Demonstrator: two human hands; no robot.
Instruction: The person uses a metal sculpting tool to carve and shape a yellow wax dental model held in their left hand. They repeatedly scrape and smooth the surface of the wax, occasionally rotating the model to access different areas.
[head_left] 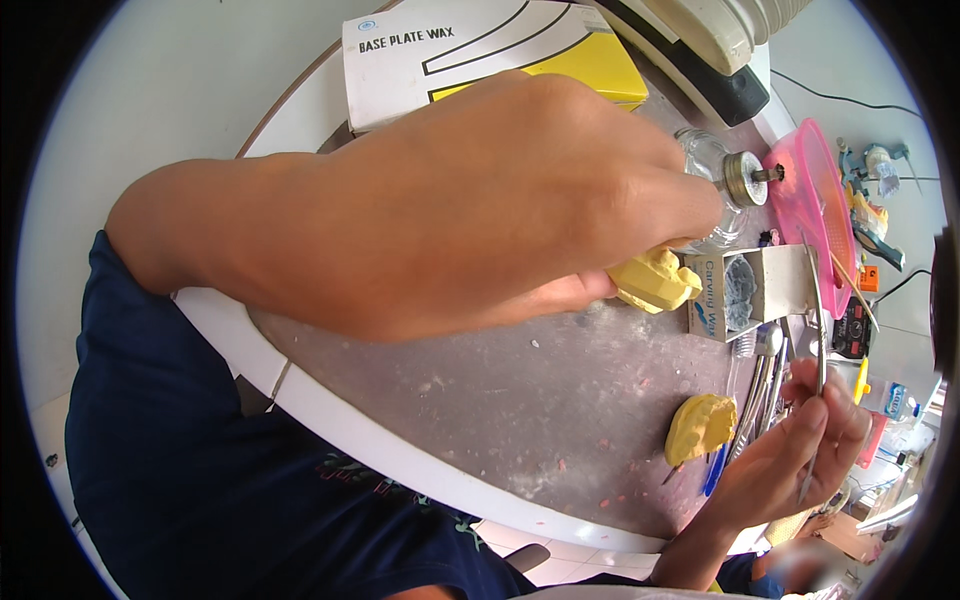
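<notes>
Head view: just left of the small open carton [706,302], my left hand [590,190] has thumb and fingers closed on a yellow dental cast [657,284] (partly hidden behind my own knuckles). Below and right of the carton, my right hand [770,470] pinches a slender metal tool [822,350], the fingers open no wider than its shaft. A second yellow cast [692,432] sits below the carton on the worktop [480,390]; above the carton are a glass jar [704,155] and a pink basket [795,170].
</notes>
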